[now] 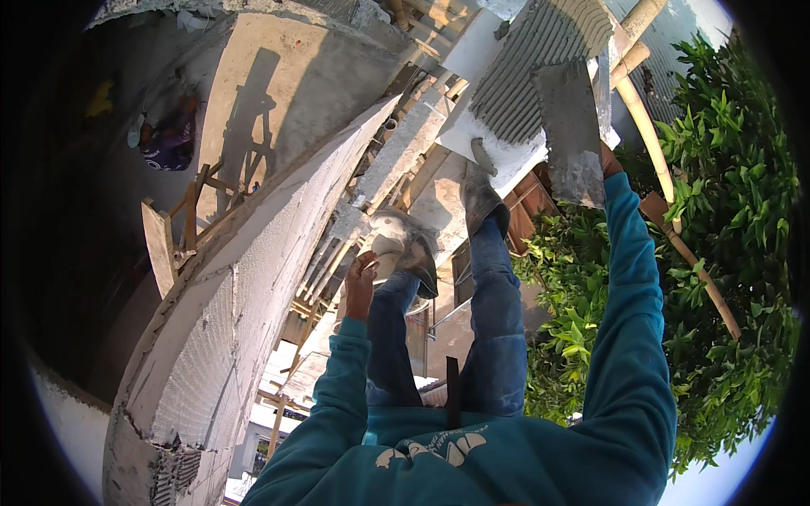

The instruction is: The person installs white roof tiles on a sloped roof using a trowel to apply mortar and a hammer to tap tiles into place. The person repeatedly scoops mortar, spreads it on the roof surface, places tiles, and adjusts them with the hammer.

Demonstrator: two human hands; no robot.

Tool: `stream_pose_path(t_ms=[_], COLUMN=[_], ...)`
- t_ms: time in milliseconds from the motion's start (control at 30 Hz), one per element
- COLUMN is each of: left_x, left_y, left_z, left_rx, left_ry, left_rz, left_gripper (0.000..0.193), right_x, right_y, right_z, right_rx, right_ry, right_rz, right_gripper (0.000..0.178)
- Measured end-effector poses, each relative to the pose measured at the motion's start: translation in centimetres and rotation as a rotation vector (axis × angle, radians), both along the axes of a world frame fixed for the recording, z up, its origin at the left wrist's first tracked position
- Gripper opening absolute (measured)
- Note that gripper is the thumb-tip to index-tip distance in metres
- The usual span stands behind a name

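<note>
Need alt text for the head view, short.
Seen from above, a person in a teal long-sleeved top and blue jeans holds a mortar-smeared flat steel trowel in the right hand against a grey ridged mortar bed. The left hand sits near the knee beside a pale curved concrete ledge.

Count of items in view: two hands, the left hand (361,278) and the right hand (609,160), both on teal sleeves. One notched trowel (570,126), coated with grey mortar. One white slab (515,84) bearing combed mortar ridges. Two mortar-caked shoes, a left shoe (413,244) and a right shoe (483,198). One curved plastered wall (253,287). Three bamboo poles (650,126) at upper right. One other person (169,135) below at upper left.
</note>
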State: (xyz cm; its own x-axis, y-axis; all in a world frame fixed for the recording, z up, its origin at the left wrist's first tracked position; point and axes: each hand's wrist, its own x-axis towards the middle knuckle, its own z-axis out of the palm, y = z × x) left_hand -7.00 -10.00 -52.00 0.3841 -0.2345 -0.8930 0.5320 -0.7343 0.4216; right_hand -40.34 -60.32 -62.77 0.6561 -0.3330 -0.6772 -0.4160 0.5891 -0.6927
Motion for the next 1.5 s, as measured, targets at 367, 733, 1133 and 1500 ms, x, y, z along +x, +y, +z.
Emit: stream_pose_path(t_ms=[367, 733, 1133, 1500], left_x=[-2.1, 3.6, 3.1, 0.4], left_y=[-6.4, -19.1, -23.8, -27.0], left_z=[-12.5, -11.4, -14.6, -15.9], left_rx=[-0.279, -0.303, -0.444, -0.508], left_ry=[0.141, -0.054, -0.293, -0.537], left_rz=[-0.197, -0.212, -0.826, -1.043], left_gripper=[0.045, 0.041, 0.036, 0.029], right_x=[2.2, 21.7, 23.4, 25.4], right_y=[11.7, 30.1, 30.5, 30.0], right_z=[0.4, -2.4, -16.0, -19.5], right_rx=[0.299, 0.636, 0.474, 0.392], right_ry=[0.071, 0.098, -0.204, -0.662], right_rz=[-0.951, -1.893, -2.132, -2.139], right_gripper=[0.039, 0.024, 0.052, 0.063])
